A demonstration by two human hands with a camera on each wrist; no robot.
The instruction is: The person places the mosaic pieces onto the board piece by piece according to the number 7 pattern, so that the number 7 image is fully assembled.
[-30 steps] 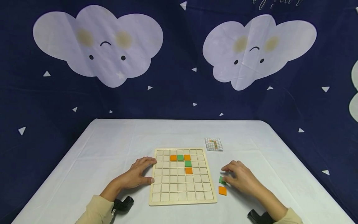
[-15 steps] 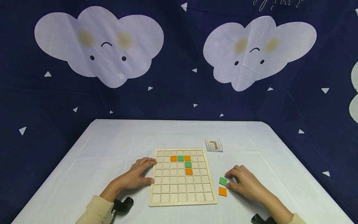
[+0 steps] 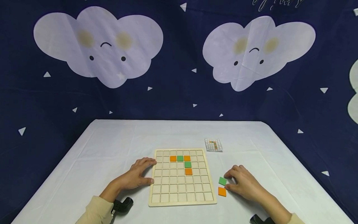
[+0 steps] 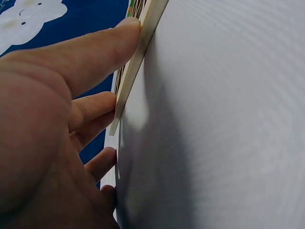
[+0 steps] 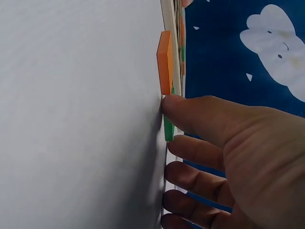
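In the head view, my left hand (image 3: 134, 175) rests at the left edge of a wooden grid board (image 3: 160, 203), thumb and fingertips spread along it. The left wrist view shows the thumb (image 4: 112, 47) touching the board's rim. Several orange and green square tiles sit in the board's cells, among them an orange tile (image 3: 188, 171). Right of the board, a loose green tile (image 3: 222, 181) lies just behind a loose orange tile (image 3: 222, 191). My right hand (image 3: 244, 183) is beside the green tile, thumb and index at its right side, not clearly gripping it.
A small pattern card (image 3: 213, 145) with a printed grid lies behind the board on the right. White cloth (image 3: 117, 137) covers the table. A dark blue backdrop (image 3: 179, 93) with clouds hangs behind it.
My right hand has drawn back slightly to the right, uncovering the green tile that its fingers partly hid. My left hand stays at the board's edge.
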